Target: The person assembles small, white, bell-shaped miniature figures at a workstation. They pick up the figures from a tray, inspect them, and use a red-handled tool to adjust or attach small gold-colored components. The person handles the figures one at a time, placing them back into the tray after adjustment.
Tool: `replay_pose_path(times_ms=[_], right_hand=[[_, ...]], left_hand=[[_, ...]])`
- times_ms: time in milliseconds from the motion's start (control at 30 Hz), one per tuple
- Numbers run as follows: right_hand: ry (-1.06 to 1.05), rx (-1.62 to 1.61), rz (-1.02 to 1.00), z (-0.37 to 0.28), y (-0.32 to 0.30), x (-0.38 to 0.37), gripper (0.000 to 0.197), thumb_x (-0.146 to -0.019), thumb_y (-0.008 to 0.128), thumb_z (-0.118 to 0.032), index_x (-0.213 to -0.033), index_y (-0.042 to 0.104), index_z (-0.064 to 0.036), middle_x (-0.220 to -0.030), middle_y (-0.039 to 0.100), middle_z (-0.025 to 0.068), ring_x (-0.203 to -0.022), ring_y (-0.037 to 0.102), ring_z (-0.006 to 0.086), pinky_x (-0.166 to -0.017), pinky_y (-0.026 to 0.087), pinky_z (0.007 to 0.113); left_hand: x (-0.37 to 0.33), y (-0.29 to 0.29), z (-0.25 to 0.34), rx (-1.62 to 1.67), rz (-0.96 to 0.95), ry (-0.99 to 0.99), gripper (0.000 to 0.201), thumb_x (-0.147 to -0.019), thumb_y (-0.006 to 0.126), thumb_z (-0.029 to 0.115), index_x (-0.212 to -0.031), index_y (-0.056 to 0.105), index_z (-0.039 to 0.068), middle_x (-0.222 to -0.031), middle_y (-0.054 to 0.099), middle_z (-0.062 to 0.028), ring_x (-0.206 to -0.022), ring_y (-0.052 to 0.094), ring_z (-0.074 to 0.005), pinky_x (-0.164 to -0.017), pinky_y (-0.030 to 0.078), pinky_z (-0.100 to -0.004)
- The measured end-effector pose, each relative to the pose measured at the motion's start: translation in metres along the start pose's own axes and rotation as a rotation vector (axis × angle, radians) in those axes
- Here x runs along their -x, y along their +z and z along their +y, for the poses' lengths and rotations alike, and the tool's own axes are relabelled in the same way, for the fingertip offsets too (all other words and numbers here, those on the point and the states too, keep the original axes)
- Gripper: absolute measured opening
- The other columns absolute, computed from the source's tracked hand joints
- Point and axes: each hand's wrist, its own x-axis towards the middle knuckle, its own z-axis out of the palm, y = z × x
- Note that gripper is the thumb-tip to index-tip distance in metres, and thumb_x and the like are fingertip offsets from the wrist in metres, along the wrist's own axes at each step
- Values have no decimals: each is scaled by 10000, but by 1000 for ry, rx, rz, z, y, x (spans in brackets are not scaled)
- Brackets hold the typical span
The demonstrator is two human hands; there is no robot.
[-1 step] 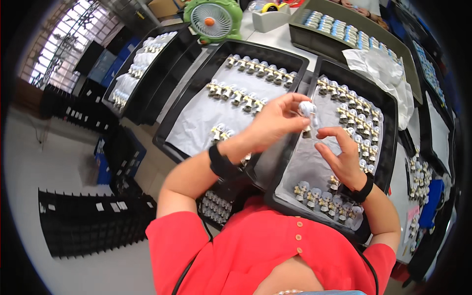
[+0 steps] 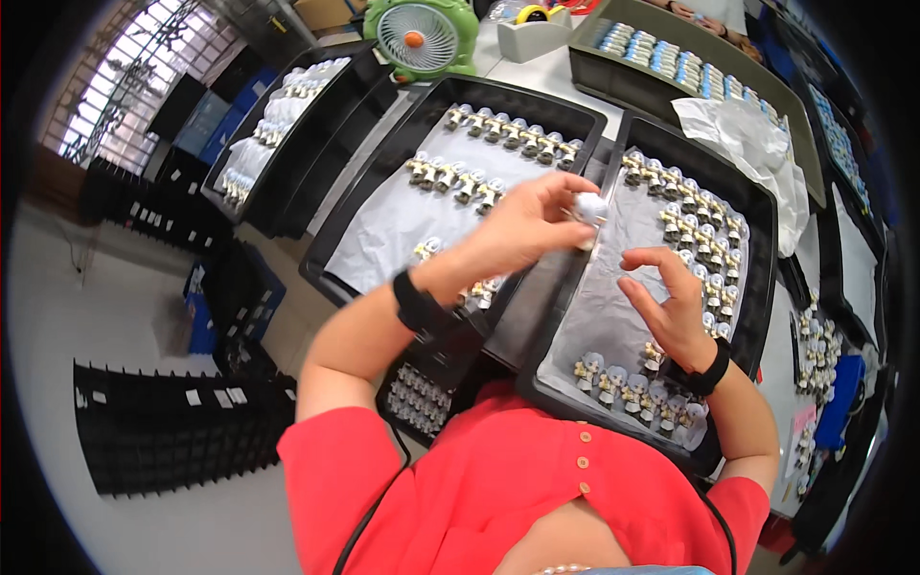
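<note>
A small figurine [image 2: 589,209] with a pale grey-white head is pinched between the thumb and fingers of my left hand [image 2: 532,230], above the gap between two black trays. My right hand [image 2: 674,309] hovers over the right black tray [image 2: 548,369], thumb and index finger curved apart with nothing between them. Rows of similar figurines [image 2: 634,391] stand on white paper in that tray, along its right side and near end. In the left black tray [image 2: 321,273], more figurines [image 2: 513,132] stand in rows on paper; my left forearm hides some of them.
A green fan [image 2: 420,38] and a tape dispenser [image 2: 532,36] stand at the back. An olive bin [image 2: 623,81] holds blue-and-white pieces, with crumpled paper [image 2: 747,144] over its edge. Another black tray [image 2: 316,144] is at far left. Loose figurines [image 2: 816,350] lie at right.
My left hand has shifted slightly left with the figurine, away from my right hand, and the figurine has turned. My right hand has barely moved.
</note>
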Motion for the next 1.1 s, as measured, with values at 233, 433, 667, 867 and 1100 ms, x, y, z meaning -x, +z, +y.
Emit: replay_pose_path(times_ms=[233, 433, 667, 867, 1100], right_hand=[[-40, 14, -12, -5, -5, -5, 192, -755, 676, -12, -938, 620, -20, -869, 638, 109, -820, 620, 234, -724, 474, 305], [-113, 81, -50, -2, -6, -8, 185, -745, 670, 11, -922, 629, -21, -857, 634, 101, -792, 613, 243, -688, 468, 309], [-143, 223, -96, -10, -31, -18, 193, -744, 669, 6, -929, 621, -26, -834, 618, 94, -791, 603, 240, -688, 467, 314], [-1, 329, -295, -4, -71, -11, 240, -773, 656, -80, -999, 594, -27, -866, 610, 111, -841, 599, 265, -742, 466, 352], [177, 498, -604, 18, -87, 24, 301, -713, 682, -127, -975, 578, -21, -910, 615, 156, -905, 587, 331, -774, 468, 393]], left_hand=[[45, -145, -8, -1226, 212, -338, 382, -703, 669, 68, -1067, 573, 1, -782, 627, -120, -647, 631, -172, -631, 499, -292], [63, -187, -45, -1110, 138, -723, 399, -639, 733, 95, -1009, 606, 13, -763, 659, -116, -627, 647, -166, -543, 513, -292], [62, -184, -44, -867, 67, -735, 405, -672, 706, 35, -1052, 576, -15, -769, 606, -80, -611, 606, -133, -547, 504, -255], [55, -187, -52, -1125, -8, -520, 396, -611, 734, 98, -985, 617, 39, -747, 646, -100, -640, 632, -185, -558, 495, -308], [60, -181, -39, -1133, -11, -632, 426, -647, 703, 63, -1055, 585, 25, -764, 613, -96, -653, 600, -180, -564, 471, -305]])
